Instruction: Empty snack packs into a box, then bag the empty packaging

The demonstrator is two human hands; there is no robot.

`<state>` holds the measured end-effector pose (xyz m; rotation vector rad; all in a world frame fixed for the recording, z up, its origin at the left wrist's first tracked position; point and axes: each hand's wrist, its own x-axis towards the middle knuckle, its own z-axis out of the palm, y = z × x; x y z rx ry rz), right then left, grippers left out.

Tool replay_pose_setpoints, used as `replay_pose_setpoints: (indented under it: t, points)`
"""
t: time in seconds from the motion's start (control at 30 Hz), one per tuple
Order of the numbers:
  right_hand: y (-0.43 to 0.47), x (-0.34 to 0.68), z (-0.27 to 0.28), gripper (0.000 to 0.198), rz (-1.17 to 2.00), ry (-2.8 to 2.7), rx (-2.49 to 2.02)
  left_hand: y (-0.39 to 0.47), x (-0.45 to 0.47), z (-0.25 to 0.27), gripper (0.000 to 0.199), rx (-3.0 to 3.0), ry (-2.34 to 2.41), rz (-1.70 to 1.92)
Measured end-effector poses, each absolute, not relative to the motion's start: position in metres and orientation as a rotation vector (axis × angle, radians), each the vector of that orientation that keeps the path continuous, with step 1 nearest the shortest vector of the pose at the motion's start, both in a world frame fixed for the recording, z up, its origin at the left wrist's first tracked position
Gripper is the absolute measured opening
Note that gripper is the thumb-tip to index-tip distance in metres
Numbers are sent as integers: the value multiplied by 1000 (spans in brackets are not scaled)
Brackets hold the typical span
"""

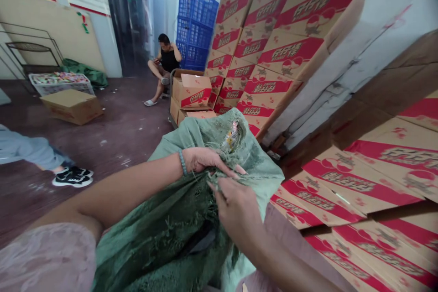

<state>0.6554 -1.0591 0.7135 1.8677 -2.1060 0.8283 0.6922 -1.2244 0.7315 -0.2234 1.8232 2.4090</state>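
Note:
A large green woven sack (140, 246) with torn, frayed edges fills the space right before me. My left hand (205, 159), with a beaded bracelet at the wrist, is closed on a gathered part of the cloth. Close beside it, my right hand (236, 200) pinches the frayed fabric, the two hands nearly touching. Small shiny wrapped packets (232, 138) show through an opening in the sack just beyond my left hand. Loose threads hang around my fingers, which partly hide the gripped cloth. Lower down, the sack has another ragged hole.
Printed cartons (263, 50) are stacked by the wall, more cartons (359, 182) stand at right. Blue crates (195, 27) rise behind a seated person (167, 61). At left are a closed carton (71, 106), a white basket (63, 84) of colourful packets and another person's leg (34, 148).

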Motion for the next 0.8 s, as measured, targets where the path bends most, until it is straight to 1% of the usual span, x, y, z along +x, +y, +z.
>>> replay_pose_setpoints:
  t: [0.03,0.07,0.1,0.13,0.17,0.23,0.3,0.33,0.37,0.4,0.43,0.5,0.53,0.6,0.67,0.73,0.8]
  points:
    - [-1056,659,707,30,749,-2033,1964,-1225,697,733,44,-153,1975,2318]
    - [-1052,659,704,25,730,-1975,2059,-1226,701,735,47,-69,2139,2174]
    - [-1046,656,704,19,779,-1923,2135,-1227,706,737,46,35,2295,2013]
    - [-1041,650,708,15,897,-1878,2162,-1227,710,738,43,138,2459,1882]
    - [-1038,641,715,16,1057,-1863,2110,-1226,714,737,40,229,2632,1743]
    - [-1039,617,731,24,1376,-1945,1778,-1222,720,731,43,370,3012,1329]
    - [-1053,591,743,40,1578,-2146,1504,-1217,723,718,45,469,3383,629]
    - [-1065,578,746,49,1637,-2294,1497,-1215,723,710,42,521,3520,230]
    - [-1079,567,746,56,1644,-2476,1582,-1214,723,702,37,588,3621,-130]
    - [-1092,558,745,62,1613,-2677,1696,-1212,722,694,29,653,3713,-406]
    - [-1104,552,742,66,1573,-2900,1802,-1211,720,686,22,700,3806,-587]
    - [-1120,547,734,70,1610,-3325,1868,-1211,718,675,14,759,3958,-723]
    - [-1123,548,729,68,1731,-3457,1861,-1211,718,672,12,775,4010,-734]
    - [-1119,553,722,59,2133,-3459,1848,-1211,719,668,9,787,4061,-767]
    - [-1107,558,719,51,2407,-3258,1873,-1211,721,669,9,812,4051,-829]
    - [-1097,562,718,50,2487,-3211,1786,-1212,722,670,11,867,3990,-882]
    - [-1094,565,719,57,2441,-3401,1542,-1213,720,670,14,937,3937,-886]
